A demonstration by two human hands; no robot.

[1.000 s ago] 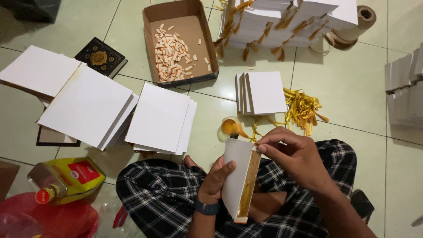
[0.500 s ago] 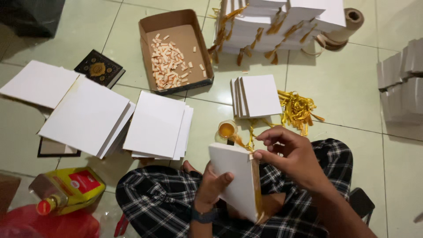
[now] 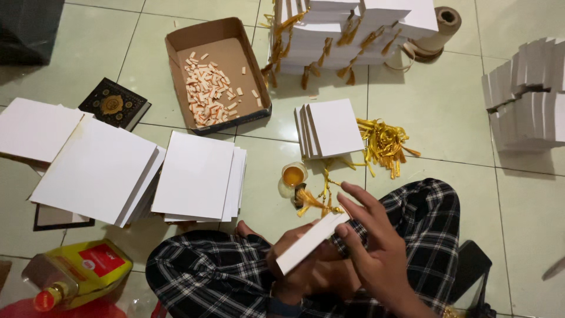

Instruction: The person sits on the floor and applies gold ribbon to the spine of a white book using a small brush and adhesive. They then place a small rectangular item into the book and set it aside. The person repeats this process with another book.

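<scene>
Pale floor tiles (image 3: 447,106) surround the seated person. Left hand (image 3: 300,259) clasps a white book (image 3: 309,240) from below; right hand (image 3: 376,247) lies open-fingered against its edge. Tilted, its gold tassel (image 3: 312,200) risks dipping into the glue cup (image 3: 293,175).

White board (image 3: 309,240) now tipped nearly flat, thin edge up; earlier it stood upright showing its broad face. Right hand (image 3: 376,250) moved from the top edge to spread open across it. Left hand (image 3: 306,265) now underneath. Gold tassel (image 3: 315,201) hangs past the board's far end.
</scene>
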